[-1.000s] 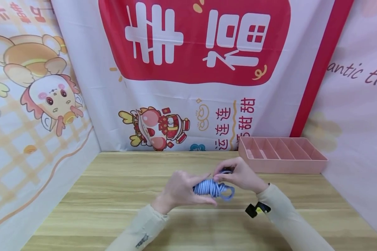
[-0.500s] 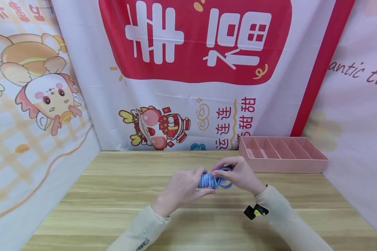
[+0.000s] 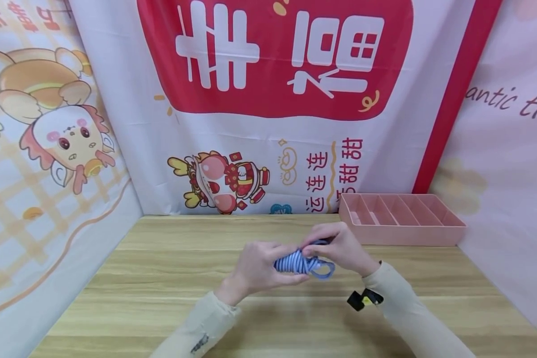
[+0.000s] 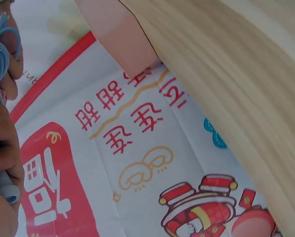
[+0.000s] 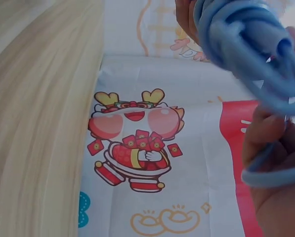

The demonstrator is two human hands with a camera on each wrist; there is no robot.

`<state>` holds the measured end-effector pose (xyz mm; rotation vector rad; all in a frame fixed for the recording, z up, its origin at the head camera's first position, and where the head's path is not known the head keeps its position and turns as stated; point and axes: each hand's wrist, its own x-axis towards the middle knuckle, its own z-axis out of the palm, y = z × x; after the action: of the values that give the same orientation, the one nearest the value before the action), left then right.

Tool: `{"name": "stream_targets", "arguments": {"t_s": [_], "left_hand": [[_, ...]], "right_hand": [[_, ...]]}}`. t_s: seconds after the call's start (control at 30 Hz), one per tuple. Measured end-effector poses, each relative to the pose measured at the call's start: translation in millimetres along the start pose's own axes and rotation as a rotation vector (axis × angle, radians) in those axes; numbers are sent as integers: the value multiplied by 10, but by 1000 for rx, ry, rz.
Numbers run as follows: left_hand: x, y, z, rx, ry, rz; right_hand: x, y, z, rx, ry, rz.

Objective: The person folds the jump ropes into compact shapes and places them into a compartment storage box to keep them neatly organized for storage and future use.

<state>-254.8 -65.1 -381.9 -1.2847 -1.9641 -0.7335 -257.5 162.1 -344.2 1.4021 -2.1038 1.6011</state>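
Left hand (image 3: 257, 268) is holding the cord (image 3: 291, 263) above the table (image 3: 161, 278), grip clamped round it, while right hand (image 3: 340, 248) is pinching it near its loops.

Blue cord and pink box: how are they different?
The blue cord is coiled; the pink box has straight walls and compartments. The left hand and right hand hold the cord; the box stands on the table. The box looks bigger than the cord. Both have pale colours.
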Motion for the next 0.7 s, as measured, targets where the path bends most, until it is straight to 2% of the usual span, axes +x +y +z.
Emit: {"name": "stream_targets", "arguments": {"t_s": [0.1,0.2,0.3,0.43,0.6,0.7], "left_hand": [[3,-3,-4,-138,46,-24],[4,8,-23,-274,106,-113],[10,39,-45,-343,139,-197],[29,96,-44,-360,131,-262],[42,138,-37,-283,154,-373],[46,150,-38,-265,140,-450]], "right_hand": [[-35,134,-67,74,-15,28],[-61,197,-118,106,8,90],[-69,213,-128,109,25,140],[-70,221,-96,127,25,165],[-71,262,-35,184,46,175],[-82,287,-20,216,57,205]]}}
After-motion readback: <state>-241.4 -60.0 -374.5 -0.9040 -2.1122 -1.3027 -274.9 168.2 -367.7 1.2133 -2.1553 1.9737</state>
